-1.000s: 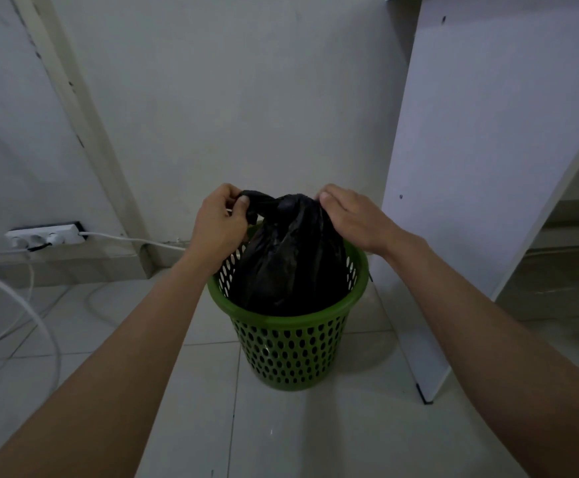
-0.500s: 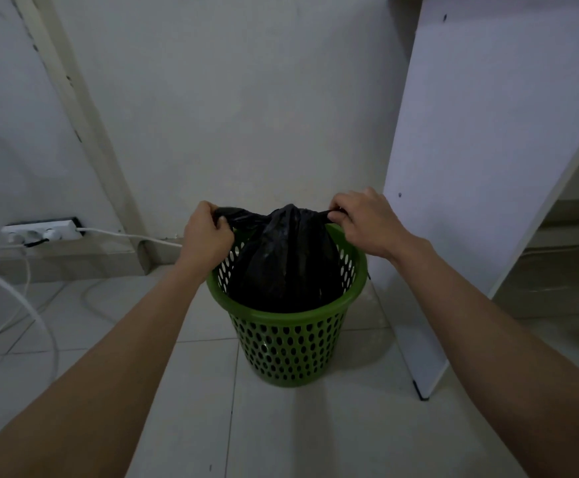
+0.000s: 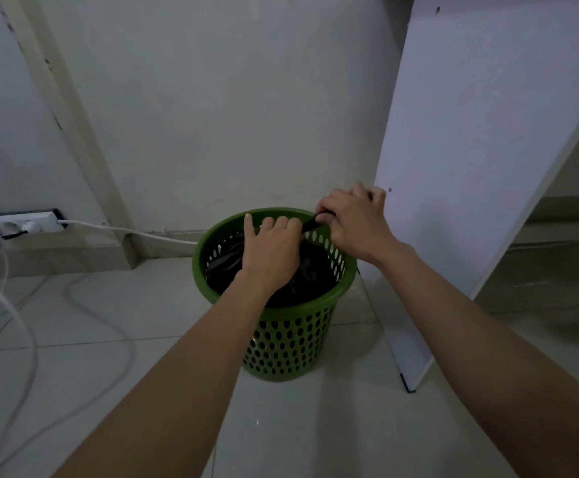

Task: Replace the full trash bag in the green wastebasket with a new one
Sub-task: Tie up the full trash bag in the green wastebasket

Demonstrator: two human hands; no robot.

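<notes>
A green perforated wastebasket point(image 3: 288, 339) stands on the tiled floor by the wall. A black trash bag point(image 3: 310, 276) fills its inside, sitting low below the rim. My left hand point(image 3: 269, 250) lies over the bag's middle with its fingers closed on the bag's top. My right hand point(image 3: 353, 222) is at the basket's far right rim, pinching a black strip of the bag pulled taut between the two hands. Most of the bag's top is hidden under my left hand.
A white board point(image 3: 471, 167) leans upright just right of the basket, its foot on the floor. A white power strip point(image 3: 19, 224) lies at the wall on the left, with white cables point(image 3: 22, 339) looping over the floor tiles.
The bag's top has dropped from above the rim to inside the basket. My left hand crossed from the left rim to the middle; my right hand stayed at the right rim.
</notes>
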